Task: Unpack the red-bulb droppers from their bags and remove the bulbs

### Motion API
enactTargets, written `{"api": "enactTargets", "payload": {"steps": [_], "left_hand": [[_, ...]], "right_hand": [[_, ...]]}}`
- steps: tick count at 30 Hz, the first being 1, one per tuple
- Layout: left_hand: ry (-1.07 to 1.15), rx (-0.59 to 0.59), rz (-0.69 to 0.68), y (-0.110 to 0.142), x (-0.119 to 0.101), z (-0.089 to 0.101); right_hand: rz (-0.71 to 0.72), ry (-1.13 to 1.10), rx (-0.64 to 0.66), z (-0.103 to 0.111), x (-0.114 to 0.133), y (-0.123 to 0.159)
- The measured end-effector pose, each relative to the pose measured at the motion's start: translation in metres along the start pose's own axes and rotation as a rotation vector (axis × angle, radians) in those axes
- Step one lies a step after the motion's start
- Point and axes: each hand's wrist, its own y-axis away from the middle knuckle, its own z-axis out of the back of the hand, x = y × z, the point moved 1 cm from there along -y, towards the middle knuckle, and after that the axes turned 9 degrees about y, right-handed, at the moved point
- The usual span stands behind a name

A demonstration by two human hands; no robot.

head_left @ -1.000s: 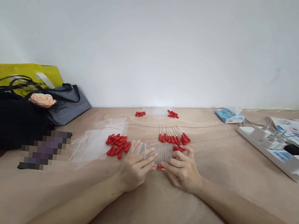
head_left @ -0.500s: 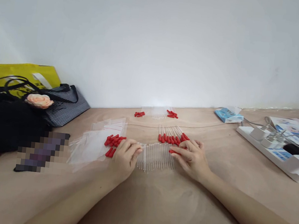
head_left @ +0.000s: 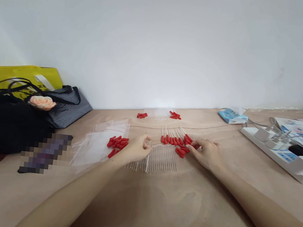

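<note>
A row of thin glass tubes [head_left: 162,158] lies side by side on the table in front of me. My left hand [head_left: 138,149] hovers over the row's left end, fingers curled into a pinch; whatever they hold is hidden. Just beyond lie glass droppers [head_left: 173,132] with red rubber bulbs on their near ends. My right hand [head_left: 206,153] is at the right side of these, thumb and fingers closed around a red rubber bulb [head_left: 196,147]. Two loose red bulbs [head_left: 180,152] rest beside the row's upper right corner.
Clear plastic zip bags [head_left: 92,148] lie at left, with a pile of red bulbs [head_left: 116,142] on them. Near the wall is a bag [head_left: 161,112] between two bulb clusters. A power strip [head_left: 275,153] and tissue pack [head_left: 232,116] stand right; handbags [head_left: 67,107] stand left.
My left hand has moved up and to the right over the tubes. My right hand has drawn away to the right, exposing two loose red bulbs.
</note>
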Motion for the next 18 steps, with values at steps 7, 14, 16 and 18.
{"api": "enactTargets", "payload": {"steps": [7, 14, 16, 18], "left_hand": [[-0.284, -0.062, -0.013, -0.012, -0.014, -0.013], [-0.384, -0.05, 0.007, -0.017, -0.011, -0.015], [-0.402, -0.054, -0.003, -0.017, -0.011, -0.016], [-0.41, -0.066, -0.021, -0.017, -0.011, -0.015]], "right_hand": [[-0.161, -0.036, 0.055, 0.001, -0.003, -0.002], [-0.157, 0.033, 0.17, 0.007, 0.001, 0.0], [-0.152, 0.037, 0.187, 0.007, 0.001, 0.0], [-0.158, 0.047, 0.184, 0.007, -0.001, 0.0]]}}
